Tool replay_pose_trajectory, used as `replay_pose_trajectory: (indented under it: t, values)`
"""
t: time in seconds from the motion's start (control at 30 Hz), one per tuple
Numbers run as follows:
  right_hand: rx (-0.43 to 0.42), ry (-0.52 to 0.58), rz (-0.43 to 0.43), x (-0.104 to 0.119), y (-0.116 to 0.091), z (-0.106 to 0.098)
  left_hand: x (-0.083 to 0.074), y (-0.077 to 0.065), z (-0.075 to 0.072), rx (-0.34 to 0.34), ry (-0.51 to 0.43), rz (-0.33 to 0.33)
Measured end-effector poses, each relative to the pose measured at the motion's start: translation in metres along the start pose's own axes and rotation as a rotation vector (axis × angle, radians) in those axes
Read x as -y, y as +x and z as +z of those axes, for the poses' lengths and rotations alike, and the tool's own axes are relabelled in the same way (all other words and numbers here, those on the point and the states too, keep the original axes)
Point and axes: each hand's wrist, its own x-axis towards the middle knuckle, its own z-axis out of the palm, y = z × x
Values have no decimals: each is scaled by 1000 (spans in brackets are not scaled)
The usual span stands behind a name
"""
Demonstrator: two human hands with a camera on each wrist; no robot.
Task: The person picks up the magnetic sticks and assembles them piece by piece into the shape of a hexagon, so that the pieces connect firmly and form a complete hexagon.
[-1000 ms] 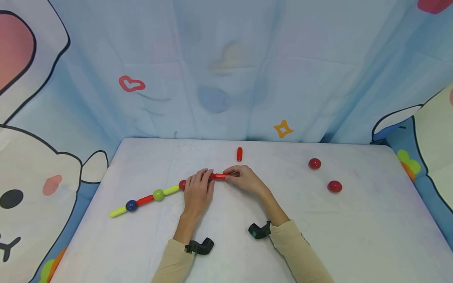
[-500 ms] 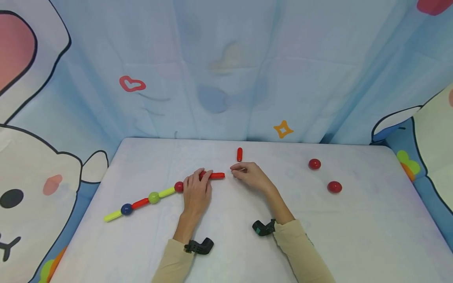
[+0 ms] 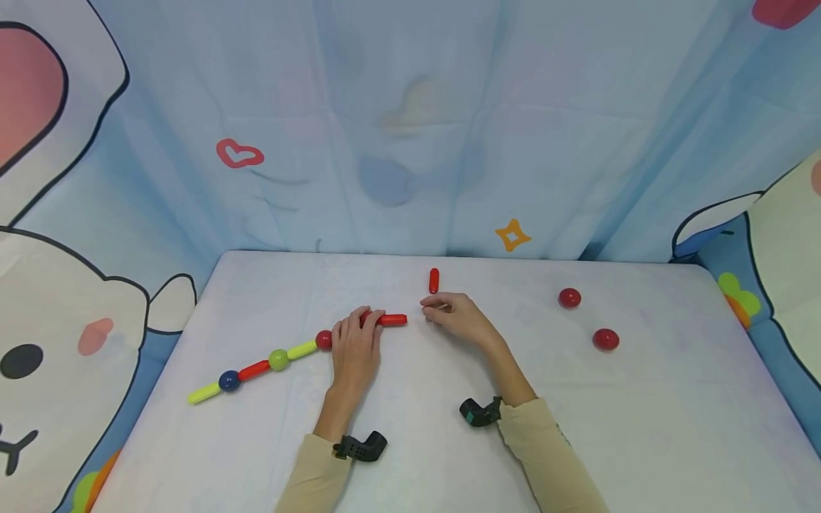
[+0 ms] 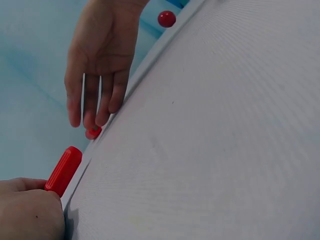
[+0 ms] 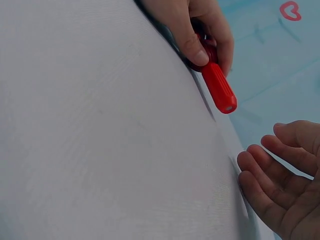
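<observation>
A chain of plastic rods and balls runs across the left half of the table in the head view. From its left end come a yellow-green rod [image 3: 204,393], a blue ball [image 3: 229,380], a red rod [image 3: 254,370], a green ball [image 3: 279,359], another yellow-green rod [image 3: 302,349] and a red ball [image 3: 323,340]. My left hand [image 3: 355,349] covers the following stretch, its thumb and fingers gripping a dark red ball [image 5: 211,51]. Out of that grip sticks the red end rod [image 3: 393,320]. To its right my right hand [image 3: 458,318] holds nothing, fingers loosely bent.
A loose red rod [image 3: 434,281] lies just beyond the right hand's fingertips. Two red balls, one farther back [image 3: 569,298] and one nearer [image 3: 606,339], rest at the right. Behind the white table [image 3: 641,427] hangs a blue curtain [image 3: 410,142].
My right hand has let go of the red end rod and drawn off to the right. The chain has shifted slightly left, still in my left hand's grip.
</observation>
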Motion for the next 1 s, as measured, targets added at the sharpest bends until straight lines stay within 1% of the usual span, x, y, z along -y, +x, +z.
replay_pose_trajectory:
  t: [0.23,0.4,0.47,0.63,0.83,0.9,1.0]
  values:
    - [-33,11,22,-2,-5,-14,-2,0,-2,32,-16,-15]
    - [-103,-17,41,-5,-9,-35,-1,1,-2,38,-39,-30]
    - [-158,-40,40,-8,-13,-47,-1,1,-1,38,-37,-34]
    - [-350,-82,48,-21,-23,-74,0,1,0,40,-4,-33]
    - [-550,-66,212,-35,-30,-93,1,-1,0,63,18,-39]
    - [-611,-52,235,-38,-31,-98,1,-1,0,67,20,-39]
    - [-674,-27,226,-40,-31,-103,1,0,-1,54,10,-34]
